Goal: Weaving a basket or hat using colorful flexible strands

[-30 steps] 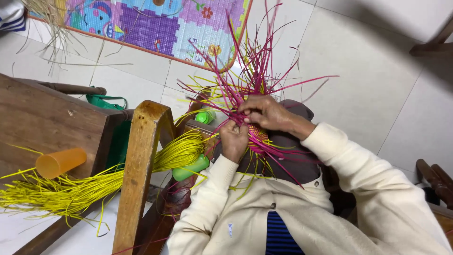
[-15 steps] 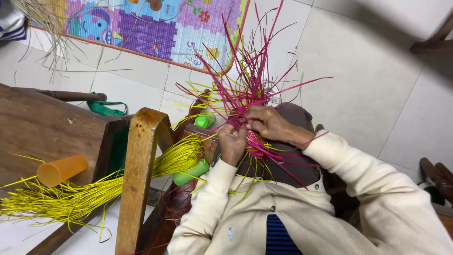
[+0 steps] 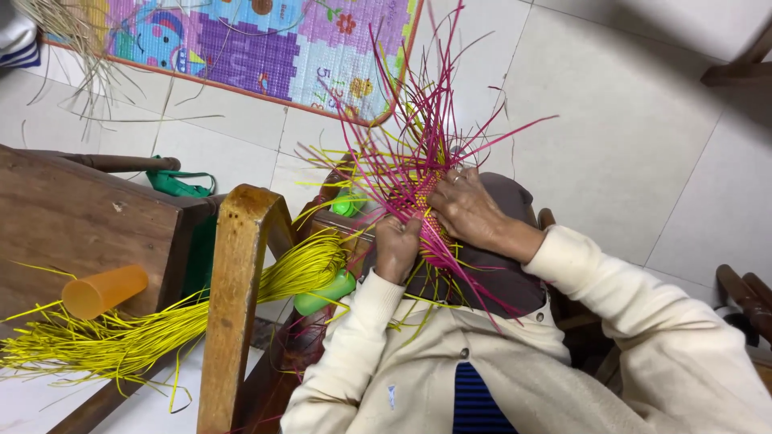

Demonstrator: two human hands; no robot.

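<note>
Left hand: the left hand [image 3: 396,247] is closed on the near edge of the weaving [image 3: 425,210], in the lap.
Right hand: the right hand [image 3: 466,210] lies curled over the weaving's right side, fingers pressing the strands.
Weaving: pink and yellow strips, loose ends fanning up and outward.
Chair: a wooden chair back [image 3: 237,281] stands just left of the left arm.
Yellow strips: a bundle [image 3: 153,329] lies across the chair.
Cup: an orange cup [image 3: 104,291] lies on its side beside the bundle.
Mat: a colourful play mat [image 3: 265,48] lies on the floor beyond.
</note>
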